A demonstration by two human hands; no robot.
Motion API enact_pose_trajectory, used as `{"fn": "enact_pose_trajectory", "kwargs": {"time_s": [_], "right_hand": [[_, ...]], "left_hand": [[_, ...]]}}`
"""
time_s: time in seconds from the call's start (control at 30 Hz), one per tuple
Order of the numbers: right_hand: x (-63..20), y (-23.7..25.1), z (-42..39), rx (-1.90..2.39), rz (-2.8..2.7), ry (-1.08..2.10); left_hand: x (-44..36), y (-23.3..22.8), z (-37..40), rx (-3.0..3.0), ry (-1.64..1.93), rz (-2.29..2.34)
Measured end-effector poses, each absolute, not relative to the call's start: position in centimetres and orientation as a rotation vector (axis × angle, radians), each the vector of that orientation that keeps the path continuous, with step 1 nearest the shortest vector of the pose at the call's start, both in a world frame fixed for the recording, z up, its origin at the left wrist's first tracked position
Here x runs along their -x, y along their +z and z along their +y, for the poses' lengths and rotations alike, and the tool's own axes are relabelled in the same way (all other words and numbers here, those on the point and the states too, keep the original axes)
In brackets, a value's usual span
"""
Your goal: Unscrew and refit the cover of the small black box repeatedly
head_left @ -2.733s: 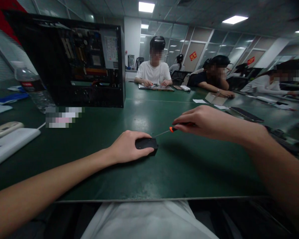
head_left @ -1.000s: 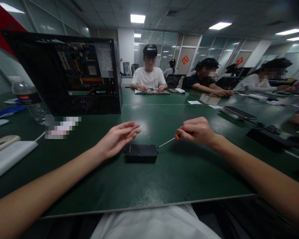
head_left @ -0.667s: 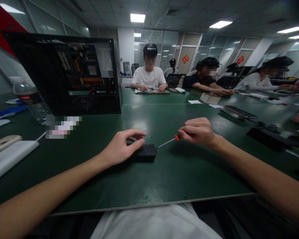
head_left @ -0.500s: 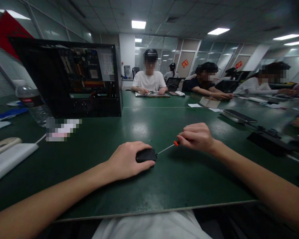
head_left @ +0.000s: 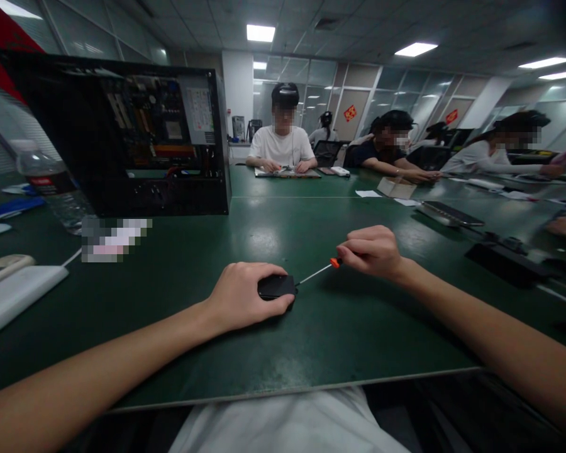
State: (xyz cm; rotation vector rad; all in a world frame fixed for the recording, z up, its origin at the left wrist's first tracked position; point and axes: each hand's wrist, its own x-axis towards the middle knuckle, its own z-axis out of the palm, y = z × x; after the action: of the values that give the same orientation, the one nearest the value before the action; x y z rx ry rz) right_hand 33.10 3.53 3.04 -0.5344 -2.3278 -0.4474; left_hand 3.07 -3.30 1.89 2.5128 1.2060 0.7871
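Note:
My left hand [head_left: 243,297] grips a small black box-shaped device [head_left: 277,287] on the green table, thumb along its near side and fingers over its far side. My right hand [head_left: 372,251] is closed around the handle of a screwdriver [head_left: 317,274], whose orange collar shows at the fingers. Its thin metal shaft slants down to the left, and the tip meets the right end of the device, near a small dark part there. Most of the screwdriver's handle is hidden in my fist. What kind of device the black box is, I cannot tell.
An open computer case [head_left: 226,157] stands at the back left, beside a plastic bottle [head_left: 51,182]. A white power strip-like bar [head_left: 23,296] lies at far left. To the right are a black stand-like object [head_left: 504,261] and a flat device [head_left: 453,214]. Co-workers sit across the table [head_left: 264,371].
The whole view has shifted slightly, so the scene sits a little higher. Both hands keep their grips, and the screwdriver stays against the device's right end.

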Motion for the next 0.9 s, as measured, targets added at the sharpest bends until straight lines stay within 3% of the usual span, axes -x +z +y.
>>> {"fn": "enact_pose_trajectory", "kwargs": {"time_s": [0.3,0.63,0.9], "right_hand": [[-32.4,1.9,3.7,0.501,-2.347,-0.328],[-31.4,-0.2,4.6,0.561,-2.616,0.052],[-30.3,0.0,3.0,0.664,-2.5,-0.227]], "left_hand": [[-3.0,1.7,-2.9,-2.545,0.79,1.176],[-1.5,1.7,-2.7,-2.512,0.852,0.917],[0.4,1.7,-1.1,-2.342,0.683,1.032]]}}
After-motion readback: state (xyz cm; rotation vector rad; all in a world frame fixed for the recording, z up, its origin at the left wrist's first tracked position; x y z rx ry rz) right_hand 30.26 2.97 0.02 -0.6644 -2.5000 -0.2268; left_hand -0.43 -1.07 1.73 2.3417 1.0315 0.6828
